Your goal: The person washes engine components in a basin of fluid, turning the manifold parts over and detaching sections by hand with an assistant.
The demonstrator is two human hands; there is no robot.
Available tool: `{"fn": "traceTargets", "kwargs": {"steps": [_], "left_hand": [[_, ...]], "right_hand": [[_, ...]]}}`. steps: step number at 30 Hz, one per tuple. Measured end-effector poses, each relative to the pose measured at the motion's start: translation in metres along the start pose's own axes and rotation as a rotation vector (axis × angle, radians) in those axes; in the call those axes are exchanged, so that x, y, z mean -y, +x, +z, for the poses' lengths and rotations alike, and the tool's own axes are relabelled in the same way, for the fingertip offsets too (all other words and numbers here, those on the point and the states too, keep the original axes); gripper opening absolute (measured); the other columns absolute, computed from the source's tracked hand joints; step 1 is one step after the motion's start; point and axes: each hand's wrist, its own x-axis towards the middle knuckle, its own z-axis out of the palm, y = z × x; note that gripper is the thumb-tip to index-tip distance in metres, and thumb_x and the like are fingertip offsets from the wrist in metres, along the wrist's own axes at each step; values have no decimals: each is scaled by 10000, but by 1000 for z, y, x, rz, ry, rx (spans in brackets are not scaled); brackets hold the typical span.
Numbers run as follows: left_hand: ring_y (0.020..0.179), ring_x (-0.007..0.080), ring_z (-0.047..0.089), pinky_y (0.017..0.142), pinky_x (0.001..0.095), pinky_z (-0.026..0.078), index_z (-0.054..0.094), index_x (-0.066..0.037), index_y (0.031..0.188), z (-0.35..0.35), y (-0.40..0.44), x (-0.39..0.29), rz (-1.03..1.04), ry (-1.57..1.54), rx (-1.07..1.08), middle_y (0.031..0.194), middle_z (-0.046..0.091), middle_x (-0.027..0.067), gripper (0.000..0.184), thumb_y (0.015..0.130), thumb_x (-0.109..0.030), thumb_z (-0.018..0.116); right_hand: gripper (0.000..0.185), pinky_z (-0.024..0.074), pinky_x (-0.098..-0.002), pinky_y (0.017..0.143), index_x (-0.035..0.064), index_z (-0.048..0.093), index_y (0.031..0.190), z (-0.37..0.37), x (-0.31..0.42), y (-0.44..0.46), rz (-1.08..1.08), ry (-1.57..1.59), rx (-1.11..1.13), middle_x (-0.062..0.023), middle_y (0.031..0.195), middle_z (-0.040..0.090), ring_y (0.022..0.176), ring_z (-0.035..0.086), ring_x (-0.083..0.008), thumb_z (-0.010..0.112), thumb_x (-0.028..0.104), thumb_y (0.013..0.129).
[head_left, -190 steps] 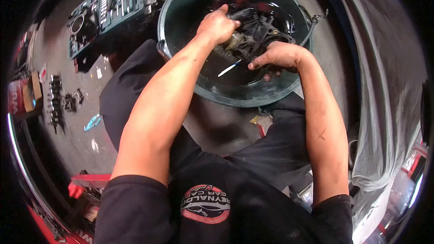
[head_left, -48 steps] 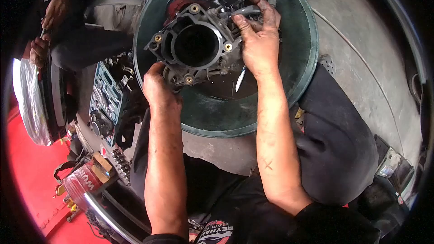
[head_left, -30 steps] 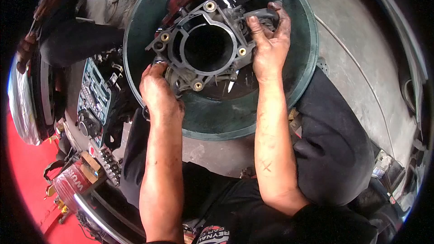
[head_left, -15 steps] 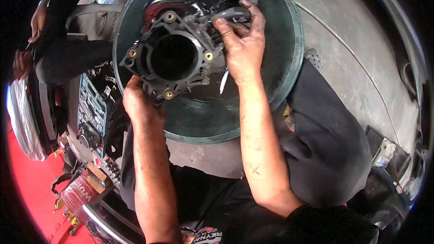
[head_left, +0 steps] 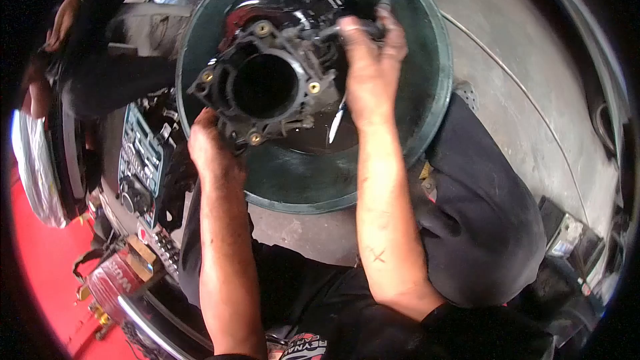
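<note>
Upper left: co-worker's hand point(head_left: 63, 21) (blurred), tool case point(head_left: 148, 139) below. Left hand point(head_left: 215, 143) clamps black housing point(head_left: 305, 75) by its lower-left edge, upper centre, blocking part of green tub point(head_left: 300, 190). White pen-like stick point(head_left: 337, 125) just right. Right hand point(head_left: 373, 70) pinches dark hose point(head_left: 372, 29). Cable point(head_left: 497, 55), upper right.

Moderate light falls evenly on the floor point(head_left: 507, 60), palest at the right; the bore point(head_left: 267, 85) of the part point(head_left: 300, 60) is black with shadow. White glints show inside the bucket point(head_left: 300, 204) and on the plastic point(head_left: 40, 180). The right hand point(head_left: 373, 67) is blurred. Wide-angle bending strengthens toward dark, vignetted corners.
</note>
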Motion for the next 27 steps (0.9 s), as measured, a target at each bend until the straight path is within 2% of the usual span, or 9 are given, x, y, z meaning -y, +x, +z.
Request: {"fn": "traceTargets", "kwargs": {"steps": [5, 7, 10, 13, 16, 19, 21, 25, 27], "left_hand": [[845, 197, 655, 755, 325, 509, 681, 20, 1046, -7, 13, 8, 5, -29, -66, 955, 683, 98, 243, 883, -132, 585], [934, 234, 644, 847, 334, 499, 553, 65, 1296, -17, 24, 19, 13, -32, -102, 1074, 665, 162, 488, 845, -101, 641], [924, 254, 639, 868, 360, 505, 474, 77, 1357, -17, 24, 18, -43, -136, -36, 1069, 648, 177, 548, 856, -76, 631], [779, 221, 665, 712, 357, 536, 678, -55, 1004, -2, 10, 2, -34, 32, -113, 906, 696, 92, 246, 946, -203, 490], [879, 252, 671, 767, 398, 543, 661, -51, 1072, -3, 2, -20, -157, 348, -155, 1005, 698, 124, 306, 971, -275, 478], [975, 292, 673, 873, 442, 563, 606, -2, 1175, -23, 28, -7, -125, 70, 17, 1103, 676, 154, 383, 982, -299, 460], [864, 243, 695, 783, 386, 576, 682, -16, 1080, -25, 24, -8, -80, -12, 90, 970, 716, 112, 297, 954, -240, 534], [1016, 282, 689, 918, 428, 557, 618, 1, 1253, -55, 57, 5, -16, 19, 94, 1169, 696, 147, 464, 1017, -370, 467], [1035, 288, 688, 899, 400, 568, 594, 6, 1303, -59, 59, 3, 269, 340, 358, 1207, 682, 155, 507, 1024, -395, 461]], "right_hand": [[533, 415, -411, 942, 156, 584, 1317, -13, 3, 17, 456, 388, 26, -70, 1223, 617, 1183, 578, -252, 737, 455, 903], [521, 419, -407, 938, 141, 601, 1297, -6, 12, 15, 476, 398, 38, -86, 1214, 604, 1193, 564, -239, 747, 439, 896], [568, 424, -363, 909, 104, 574, 1324, 5, 20, 10, 405, 336, 41, -90, 1217, 600, 1184, 567, -247, 749, 435, 897], [614, 417, -328, 863, 71, 538, 1360, 7, 12, 8, 395, 359, 61, -104, 1276, 593, 1193, 563, -247, 735, 441, 912], [704, 408, -323, 839, 39, 466, 1423, 11, 2, 11, 368, 338, 68, -162, 1428, 561, 1323, 502, -316, 722, 466, 926], [801, 414, -357, 843, 47, 385, 1470, 17, 3, 4, 366, 415, 77, -172, 1469, 527, 1398, 417, -393, 766, 453, 894], [826, 416, -368, 853, 63, 363, 1476, 16, 3, 3, 350, 543, 131, -174, 1479, 500, 1405, 412, -383, 791, 435, 876], [757, 394, -341, 817, 95, 417, 1412, 19, -6, 6, 276, 663, 109, -99, 1341, 589, 1281, 517, -306, 836, 369, 844], [673, 391, -325, 803, 113, 445, 1366, 18, -7, 6, 268, 729, 112, -64, 1248, 636, 1198, 573, -240, 830, 329, 857]]}}
